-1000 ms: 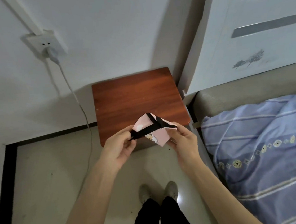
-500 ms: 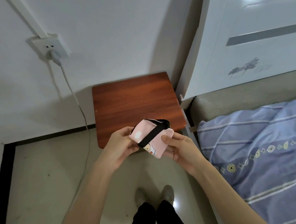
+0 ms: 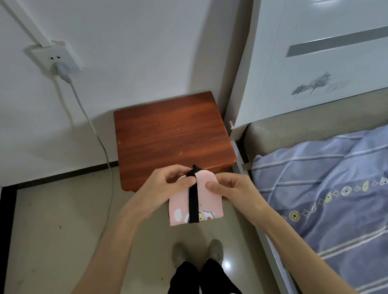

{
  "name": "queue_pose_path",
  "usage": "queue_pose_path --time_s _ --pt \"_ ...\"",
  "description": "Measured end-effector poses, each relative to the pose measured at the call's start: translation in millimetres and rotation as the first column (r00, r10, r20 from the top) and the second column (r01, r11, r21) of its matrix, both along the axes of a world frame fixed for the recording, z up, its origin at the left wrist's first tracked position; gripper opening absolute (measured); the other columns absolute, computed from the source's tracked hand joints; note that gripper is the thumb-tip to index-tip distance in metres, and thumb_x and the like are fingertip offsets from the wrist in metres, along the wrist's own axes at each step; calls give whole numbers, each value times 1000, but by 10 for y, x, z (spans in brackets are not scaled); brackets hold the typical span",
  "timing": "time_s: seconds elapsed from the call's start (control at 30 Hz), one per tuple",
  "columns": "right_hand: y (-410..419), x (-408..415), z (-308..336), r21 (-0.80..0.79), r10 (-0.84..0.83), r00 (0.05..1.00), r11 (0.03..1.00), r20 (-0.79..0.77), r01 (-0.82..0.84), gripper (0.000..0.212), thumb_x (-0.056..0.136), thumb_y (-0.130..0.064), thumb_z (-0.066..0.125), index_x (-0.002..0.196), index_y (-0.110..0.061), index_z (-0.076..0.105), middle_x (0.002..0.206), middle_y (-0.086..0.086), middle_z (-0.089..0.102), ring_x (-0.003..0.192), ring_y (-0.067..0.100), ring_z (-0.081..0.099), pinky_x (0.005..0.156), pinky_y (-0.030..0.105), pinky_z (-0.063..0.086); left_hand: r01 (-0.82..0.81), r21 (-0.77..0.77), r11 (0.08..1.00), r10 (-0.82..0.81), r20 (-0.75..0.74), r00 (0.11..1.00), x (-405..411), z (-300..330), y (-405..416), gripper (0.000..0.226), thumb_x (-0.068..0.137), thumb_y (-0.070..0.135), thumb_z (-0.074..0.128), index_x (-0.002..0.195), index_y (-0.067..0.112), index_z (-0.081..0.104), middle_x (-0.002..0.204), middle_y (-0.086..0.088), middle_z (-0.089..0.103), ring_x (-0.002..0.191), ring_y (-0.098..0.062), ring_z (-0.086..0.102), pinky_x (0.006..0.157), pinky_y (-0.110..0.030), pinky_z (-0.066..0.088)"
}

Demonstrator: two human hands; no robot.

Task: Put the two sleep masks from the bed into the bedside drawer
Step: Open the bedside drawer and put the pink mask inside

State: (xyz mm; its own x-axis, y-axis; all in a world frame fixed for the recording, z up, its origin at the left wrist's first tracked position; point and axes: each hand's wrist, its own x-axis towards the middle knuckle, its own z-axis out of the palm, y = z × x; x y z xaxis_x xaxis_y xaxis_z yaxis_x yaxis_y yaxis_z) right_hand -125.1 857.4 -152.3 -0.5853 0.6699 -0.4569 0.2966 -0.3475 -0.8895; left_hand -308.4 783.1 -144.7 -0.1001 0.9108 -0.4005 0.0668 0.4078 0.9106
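Beside the bed (image 3: 350, 203), over the front edge of a wooden nightstand (image 3: 171, 139), a person holds a folded pink sleep mask (image 3: 207, 200) in mid-air with both hands, its black elastic strap (image 3: 193, 201) running down the middle. The left hand (image 3: 166, 192) pinches the mask's upper left edge with thumb and fingers (image 3: 187, 182) closed on cloth and strap; the right hand (image 3: 232, 188) grips the upper right edge, thumb pressed on the pink face. The mask appears light, soft and limp, its lower half hanging free, so a hold on the folded body with the strap trapped against it looks safest; a loose strap could snag. Only one mask can be made out, and whether a second lies folded inside cannot be told. No drawer front shows from above, and the drawer seems not yet opened. Open floor lies left of the nightstand; the bed frame and white headboard (image 3: 320, 47) crowd its right side, and a charger cable (image 3: 91, 128) hangs down the wall at left.
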Motion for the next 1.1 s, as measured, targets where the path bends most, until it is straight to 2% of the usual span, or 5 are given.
queue_pose_path --time_s 0.43,0.57,0.77,0.87,1.1 --pt "-29 44 -1058 -230 -54 981 968 188 98 6 80 -14 66 86 -13 69 89 8 71 82 20 67 75 31 57 -448 -246 859 450 -52 891 374 -1198 -8 19 84 32 60 75 15 64 75 3 63 69 -12 58 61 -21 48" --pt "233 155 -1763 62 -99 926 995 363 82 8 85 -14 59 80 -16 66 88 6 66 86 21 60 77 31 49 -678 -280 679 703 -17 711 170 -1973 -178 11 91 17 49 99 13 56 81 -1 60 70 -14 57 54 -15 49" --pt "786 256 -2672 160 18 868 981 496 -111 15 83 -18 63 94 -11 70 153 7 28 135 23 33 109 38 28 -784 -296 546 777 -172 606 -599 -3049 -491 65 86 1 47 142 7 14 153 -15 19 137 -28 25 113 -46 24" --pt "954 178 -2970 158 -30 897 986 440 -45 19 80 -17 66 97 -9 70 156 -1 19 127 6 32 94 15 30 -811 -163 562 789 -187 585 -871 -3298 -457 72 79 -9 46 141 19 21 153 -4 23 138 -19 25 109 -37 28" --pt "1003 63 -3206 192 -104 942 980 319 43 18 78 -14 69 96 -13 70 143 -9 36 117 2 38 97 26 33 -796 -6 605 774 -228 590 -828 -3411 -397 44 77 -15 41 119 0 43 122 -25 52 114 -28 49 90 -15 33"
